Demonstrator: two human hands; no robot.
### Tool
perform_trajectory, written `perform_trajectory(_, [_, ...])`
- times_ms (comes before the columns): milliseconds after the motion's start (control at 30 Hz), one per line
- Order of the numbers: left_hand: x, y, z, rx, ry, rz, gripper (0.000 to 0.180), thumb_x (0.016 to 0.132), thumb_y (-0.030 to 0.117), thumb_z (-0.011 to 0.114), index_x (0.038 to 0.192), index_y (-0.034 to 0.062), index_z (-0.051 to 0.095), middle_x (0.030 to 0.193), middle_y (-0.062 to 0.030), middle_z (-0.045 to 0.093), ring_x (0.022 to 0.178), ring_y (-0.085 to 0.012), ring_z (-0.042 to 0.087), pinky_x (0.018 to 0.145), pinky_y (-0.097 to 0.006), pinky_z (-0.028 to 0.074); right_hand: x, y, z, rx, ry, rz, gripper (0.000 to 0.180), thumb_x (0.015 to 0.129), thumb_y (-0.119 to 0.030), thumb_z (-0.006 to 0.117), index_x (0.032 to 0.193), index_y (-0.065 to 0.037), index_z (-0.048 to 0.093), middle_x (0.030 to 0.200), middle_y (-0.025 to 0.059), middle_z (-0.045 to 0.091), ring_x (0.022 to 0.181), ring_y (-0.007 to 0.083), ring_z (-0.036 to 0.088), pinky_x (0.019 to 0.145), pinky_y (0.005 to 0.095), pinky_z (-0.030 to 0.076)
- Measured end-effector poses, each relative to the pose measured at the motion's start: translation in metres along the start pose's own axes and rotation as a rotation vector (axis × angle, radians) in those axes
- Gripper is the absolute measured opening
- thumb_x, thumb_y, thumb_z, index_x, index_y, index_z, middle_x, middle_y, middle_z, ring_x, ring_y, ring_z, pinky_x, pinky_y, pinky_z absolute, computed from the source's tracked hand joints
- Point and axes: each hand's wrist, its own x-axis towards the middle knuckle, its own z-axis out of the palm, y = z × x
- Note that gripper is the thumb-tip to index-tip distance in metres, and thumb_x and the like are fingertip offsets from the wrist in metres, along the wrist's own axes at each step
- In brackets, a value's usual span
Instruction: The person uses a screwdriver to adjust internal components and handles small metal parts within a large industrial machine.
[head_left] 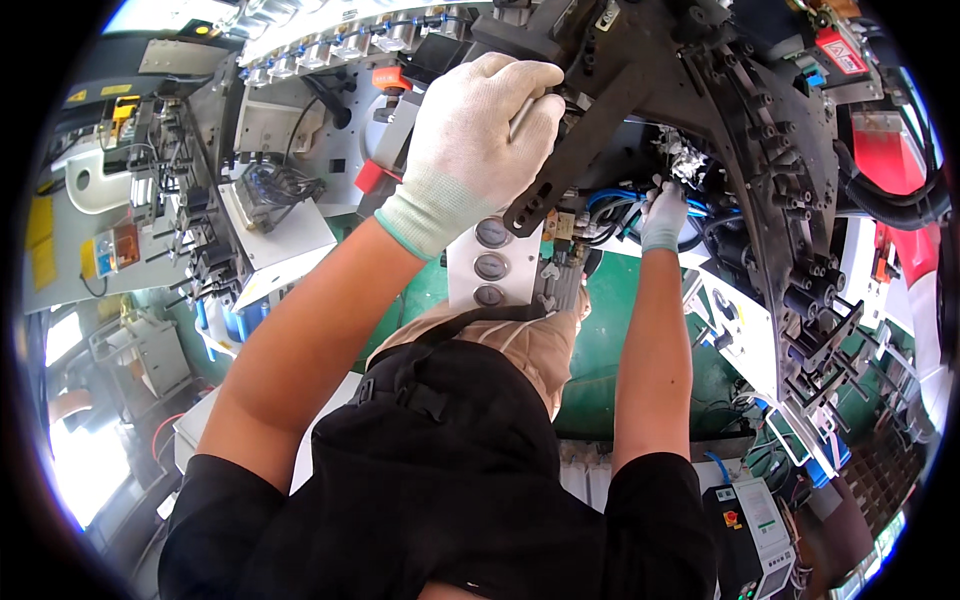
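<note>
My left hand (478, 135), in a whitish knit glove with a pale green cuff, is closed into a fist against the dark metal frame (600, 115) of a machine. Whatever its fingers hold, if anything, is hidden. Lower down and to the right, my right hand (664, 215), gloved too, reaches into an opening under the frame. Its fingers are bent together beside blue air hoses (618, 197), just below a shiny, crumpled silver mass (682, 155). What lies in those fingers is too small to make out.
Three round pressure gauges (491, 266) sit on a white panel between my arms. Black bolted plates (780, 180) stand at the right, with thick black cables (890, 195) beyond. Metal cylinders (350, 42) line the far edge. A control box (752, 530) stands at the lower right.
</note>
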Motion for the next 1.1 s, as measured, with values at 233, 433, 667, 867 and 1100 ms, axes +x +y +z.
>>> perform_trajectory(233, [0.008, 0.007, -0.001, -0.037, 0.021, 0.005, 0.020, 0.090, 0.012, 0.068, 0.105, 0.0004, 0.073, 0.092, -0.0157, 0.072, 0.084, -0.0337, 0.069, 0.076, -0.043, 0.054, -0.079, -0.017, -0.028, 0.276, -0.081, 0.133, 0.034, 0.108, -0.036, 0.045, 0.117, -0.010, 0.066, 0.067, -0.0043, 0.048, 0.048, 0.0108, 0.038, 0.044, 0.0286, 0.027])
perform_trajectory(433, [0.004, -0.003, -0.007, -0.030, 0.009, 0.098, 0.022, 0.089, 0.016, 0.070, 0.107, 0.0034, 0.072, 0.094, -0.0145, 0.071, 0.088, -0.0377, 0.067, 0.082, -0.049, 0.051, -0.172, -0.002, -0.067, 0.068, -0.241, -0.064, 0.036, 0.111, -0.030, 0.046, 0.112, 0.001, 0.065, 0.073, 0.0038, 0.058, 0.054, 0.0123, 0.050, 0.048, 0.0252, 0.037])
perform_trajectory(667, [0.001, -0.003, -0.030, -0.081, -0.201, 0.189, 0.035, 0.084, 0.019, 0.074, 0.114, 0.0028, 0.068, 0.112, -0.0143, 0.069, 0.097, -0.0357, 0.065, 0.090, -0.048, 0.051, -0.329, -0.110, -0.045, 0.078, -0.420, -0.130, 0.052, 0.105, -0.039, 0.057, 0.132, 0.006, 0.056, 0.065, 0.0029, 0.053, 0.046, 0.0133, 0.046, 0.041, 0.0275, 0.037])
perform_trajectory(867, [0.009, -0.008, -0.033, -0.027, -0.317, 0.127, 0.037, 0.084, 0.023, 0.075, 0.117, 0.0068, 0.068, 0.114, -0.0092, 0.068, 0.104, -0.0346, 0.064, 0.097, -0.050, 0.049, -0.306, -0.205, 0.090, 0.158, -0.480, -0.279, 0.051, 0.114, -0.028, 0.036, 0.148, 0.008, 0.048, 0.062, -0.0068, 0.038, 0.041, 0.0054, 0.027, 0.040, 0.0206, 0.025])
perform_trajectory(1100, [0.013, -0.010, -0.033, -0.106, -0.336, 0.083, 0.037, 0.086, 0.028, 0.073, 0.117, 0.0078, 0.068, 0.118, -0.0077, 0.068, 0.108, -0.0329, 0.063, 0.103, -0.050, 0.048, -0.211, -0.233, 0.158, 0.608, -0.682, -0.038, 0.031, 0.110, -0.027, 0.048, 0.130, -0.008, 0.062, 0.082, -0.0016, 0.058, 0.044, 0.0080, 0.030, 0.044, 0.0241, 0.025])
